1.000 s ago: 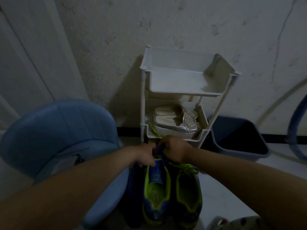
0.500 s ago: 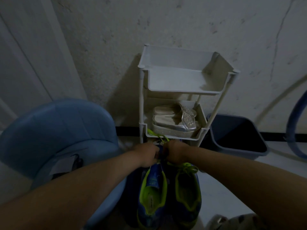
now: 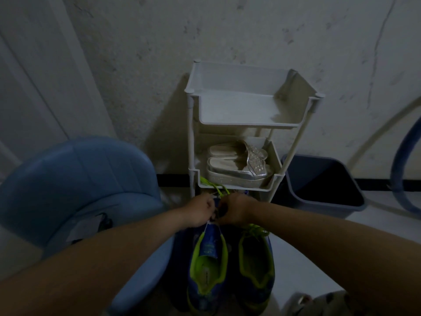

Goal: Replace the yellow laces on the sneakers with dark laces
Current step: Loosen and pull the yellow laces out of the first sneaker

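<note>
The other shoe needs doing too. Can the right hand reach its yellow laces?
Probably yes. Those yellow laces lie uncovered just beside the right hand, though it is busy at the left sneaker.

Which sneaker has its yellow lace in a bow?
The right sneaker: a yellow bow sits at its throat, untouched. The left sneaker has its tongue pulled up, and the left hand and right hand grip its lacing.
</note>
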Available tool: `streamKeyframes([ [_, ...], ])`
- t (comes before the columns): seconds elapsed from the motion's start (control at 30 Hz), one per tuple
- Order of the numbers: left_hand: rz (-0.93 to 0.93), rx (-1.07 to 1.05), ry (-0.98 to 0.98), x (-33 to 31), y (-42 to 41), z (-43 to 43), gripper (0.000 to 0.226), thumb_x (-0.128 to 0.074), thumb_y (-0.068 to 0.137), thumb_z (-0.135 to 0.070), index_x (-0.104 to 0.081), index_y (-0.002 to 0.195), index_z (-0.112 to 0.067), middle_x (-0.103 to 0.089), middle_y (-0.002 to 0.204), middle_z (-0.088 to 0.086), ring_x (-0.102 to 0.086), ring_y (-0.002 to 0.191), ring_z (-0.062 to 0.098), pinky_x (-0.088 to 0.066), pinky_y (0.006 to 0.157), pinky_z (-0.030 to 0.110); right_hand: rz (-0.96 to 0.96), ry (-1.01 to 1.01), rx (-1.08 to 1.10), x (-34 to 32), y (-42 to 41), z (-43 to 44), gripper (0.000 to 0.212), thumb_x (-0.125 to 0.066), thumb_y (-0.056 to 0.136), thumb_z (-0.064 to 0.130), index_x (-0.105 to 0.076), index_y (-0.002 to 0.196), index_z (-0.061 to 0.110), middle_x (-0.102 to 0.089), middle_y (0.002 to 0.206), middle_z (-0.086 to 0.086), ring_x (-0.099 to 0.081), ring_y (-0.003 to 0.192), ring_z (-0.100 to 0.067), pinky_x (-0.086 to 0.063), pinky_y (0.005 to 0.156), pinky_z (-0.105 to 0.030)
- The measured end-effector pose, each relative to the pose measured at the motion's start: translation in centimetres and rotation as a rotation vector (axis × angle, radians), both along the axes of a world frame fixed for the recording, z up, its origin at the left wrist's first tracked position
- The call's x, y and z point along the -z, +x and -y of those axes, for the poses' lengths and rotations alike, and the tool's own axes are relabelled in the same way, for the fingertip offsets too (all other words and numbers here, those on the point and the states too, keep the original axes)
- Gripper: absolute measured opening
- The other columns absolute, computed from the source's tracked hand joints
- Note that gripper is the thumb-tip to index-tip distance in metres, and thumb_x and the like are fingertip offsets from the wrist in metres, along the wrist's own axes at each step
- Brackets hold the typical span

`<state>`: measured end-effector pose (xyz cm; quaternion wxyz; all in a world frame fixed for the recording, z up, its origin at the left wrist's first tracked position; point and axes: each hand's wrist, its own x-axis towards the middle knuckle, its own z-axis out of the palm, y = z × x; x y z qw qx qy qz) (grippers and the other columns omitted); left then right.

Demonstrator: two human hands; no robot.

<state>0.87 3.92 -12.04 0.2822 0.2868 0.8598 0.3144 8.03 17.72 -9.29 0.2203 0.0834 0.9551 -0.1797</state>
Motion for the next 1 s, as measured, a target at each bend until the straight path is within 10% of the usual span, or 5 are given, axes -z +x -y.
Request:
streamKeyframes([
  [0.37,-0.003,0.206,-0.24,-2.7,-2.2,0.2,0.021,-0.052,0.094,-0.009,-0.068,0.081,-0.008,-0.069,0.086,0.017,-0.05,0.059,0.008,-0.041,0.054,0.018,0.013,-0.113,0.033,0.2,-0.2,0.4,0.042,-0.077,0.079,0.045,-0.069,0.115,0.026,-0.069,0.115,0.002,-0.063,0.105,-0.014,-0.053,0.094,-0.033],
  [0.53,0.214,0.06,-0.279,-3.3,-2.7,1.5,0.028,-0.049,0.093,-0.02,-0.053,0.066,-0.014,-0.046,0.058,0.005,-0.036,0.045,0.012,-0.027,0.039,0.016,0.012,-0.076,0.018,0.3,-0.6,0.5,0.046,-0.078,0.077,0.045,-0.066,0.117,0.024,-0.067,0.116,0.002,-0.062,0.106,-0.016,-0.052,0.093,-0.033],
  [0.83,-0.008,0.306,-0.373,-2.9,-2.6,1.4,0.022,-0.062,0.092,-0.023,-0.071,0.1,-0.004,-0.066,0.093,0.008,-0.057,0.083,0.015,-0.044,0.073,0.025,0.008,-0.021,-0.047,0.1,-1.0,1.5,0.043,-0.075,0.079,0.046,-0.068,0.116,0.026,-0.067,0.116,0.001,-0.063,0.107,-0.018,-0.053,0.093,-0.036],
  [1.0,0.287,-0.065,-0.162,-4.2,-3.4,1.6,0.026,-0.047,0.097,-0.022,-0.058,0.075,-0.013,-0.053,0.066,0.006,-0.041,0.048,0.012,-0.03,0.044,0.022,0.019,-0.045,-0.036,0.2,-1.0,1.3,0.037,-0.076,0.079,0.043,-0.069,0.111,0.025,-0.067,0.114,0.002,-0.063,0.106,-0.017,-0.053,0.09,-0.032],
])
